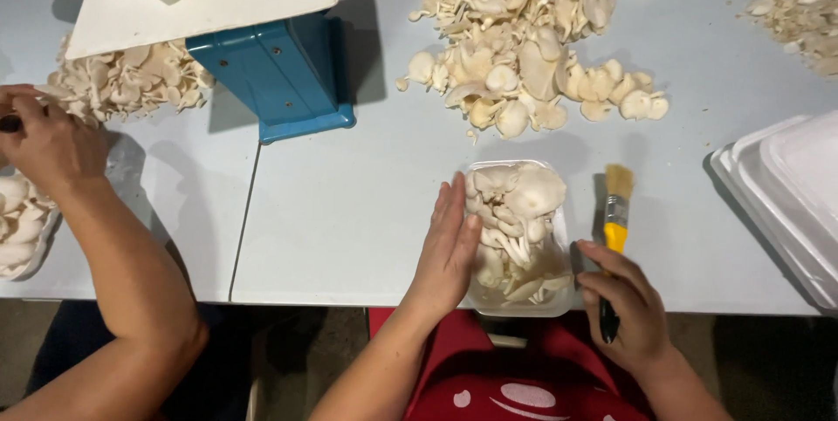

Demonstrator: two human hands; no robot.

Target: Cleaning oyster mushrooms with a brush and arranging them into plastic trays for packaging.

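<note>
A clear plastic tray [560, 227] filled with pale oyster mushrooms [515, 212] sits at the near edge of the grey table. My left hand [449, 246] rests flat against the tray's left side, fingers straight and together. My right hand [630, 306] is just right of the tray and grips a paintbrush [615, 225] with a yellow ferrule band, black handle and tan bristles pointing away from me.
A big heap of loose mushrooms [524, 28] lies beyond the tray, a smaller one [799, 15] at far right. Stacked white foam trays [786, 203] sit at right. A blue scale [275, 68] with white platform stands at left. Another person's hand [48, 142] works near mushrooms [122, 81] there.
</note>
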